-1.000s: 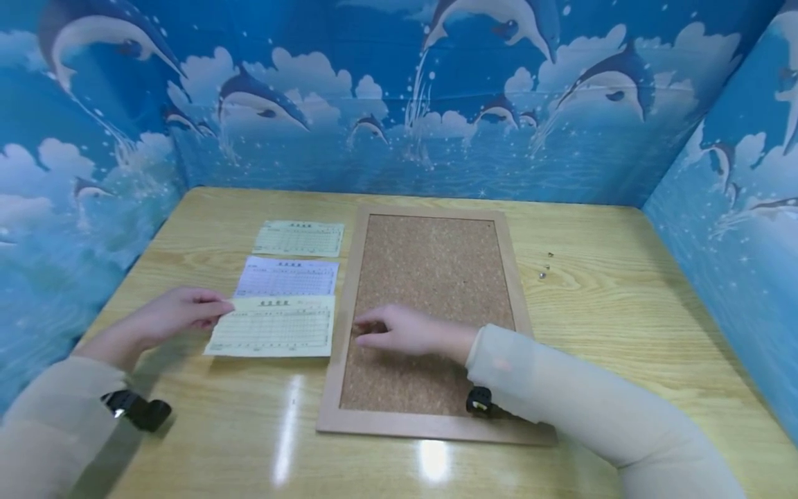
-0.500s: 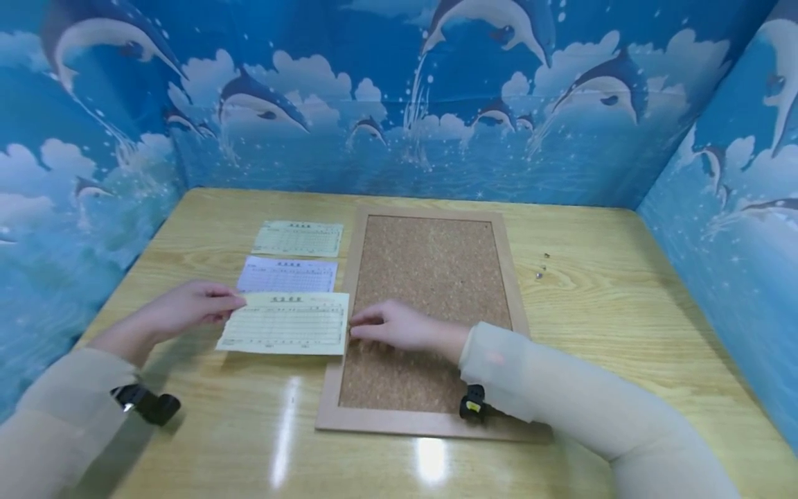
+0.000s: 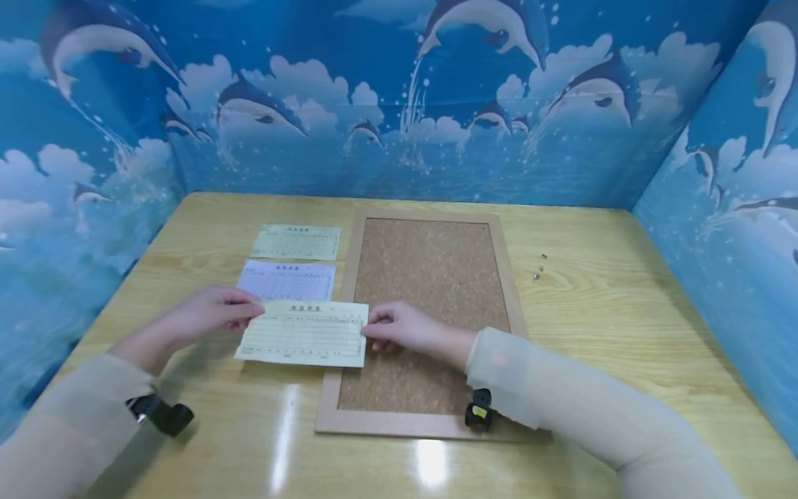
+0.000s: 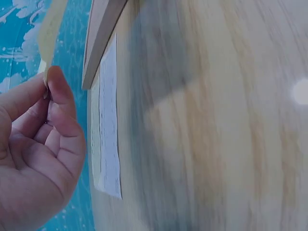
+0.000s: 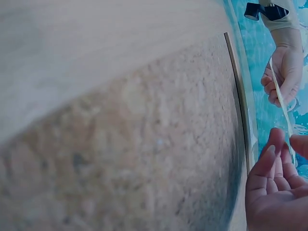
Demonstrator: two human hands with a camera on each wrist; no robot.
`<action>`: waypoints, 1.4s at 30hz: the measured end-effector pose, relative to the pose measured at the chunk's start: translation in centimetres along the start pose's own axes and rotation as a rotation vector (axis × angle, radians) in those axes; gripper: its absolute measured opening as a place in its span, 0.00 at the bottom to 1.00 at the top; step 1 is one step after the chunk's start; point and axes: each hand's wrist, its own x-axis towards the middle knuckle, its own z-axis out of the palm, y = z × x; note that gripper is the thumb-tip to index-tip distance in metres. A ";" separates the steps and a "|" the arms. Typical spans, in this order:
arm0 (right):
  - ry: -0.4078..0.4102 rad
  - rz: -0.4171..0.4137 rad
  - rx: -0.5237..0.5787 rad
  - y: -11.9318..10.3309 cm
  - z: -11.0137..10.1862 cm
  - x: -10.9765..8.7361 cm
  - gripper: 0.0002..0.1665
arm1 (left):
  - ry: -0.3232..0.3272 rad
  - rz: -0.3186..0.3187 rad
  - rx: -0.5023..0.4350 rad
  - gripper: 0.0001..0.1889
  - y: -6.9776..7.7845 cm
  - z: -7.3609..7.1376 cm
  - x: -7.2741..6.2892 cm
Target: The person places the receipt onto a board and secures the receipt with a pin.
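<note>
Left grip (image 3: pixel 218 313) and right grip (image 3: pixel 402 327) each pinch one end of a pale slip (image 3: pixel 302 336), raised above the tabletop (image 3: pixel 598 305), its right end over the corkboard (image 3: pixel 430 267). Toward the tabletop's far left corner lie a lilac slip (image 3: pixel 287 278), partly covered, and a green slip (image 3: pixel 296 242). Small metal bits (image 3: pixel 536 276) lie between corkboard and right edge. Dolphin cloth (image 3: pixel 374 111) stands behind the far edge.
</note>
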 end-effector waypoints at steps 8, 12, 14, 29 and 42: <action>0.027 0.013 0.007 0.8 -1.2 -0.6 0.10 | -0.027 0.028 -0.081 0.20 1.0 1.1 0.4; 0.036 0.030 0.005 0.9 -1.8 -1.0 0.10 | -0.054 0.036 -0.128 0.21 1.2 1.5 0.7; 0.040 0.041 0.004 0.8 -2.0 -1.2 0.10 | -0.062 0.034 -0.142 0.20 1.2 1.6 0.8; 0.094 0.082 0.007 1.3 -3.5 -2.1 0.09 | -0.030 0.012 -0.189 0.23 2.6 2.7 1.4; 0.162 0.101 0.044 1.6 -5.3 -2.9 0.08 | -0.035 0.033 -0.320 0.20 3.3 3.7 2.3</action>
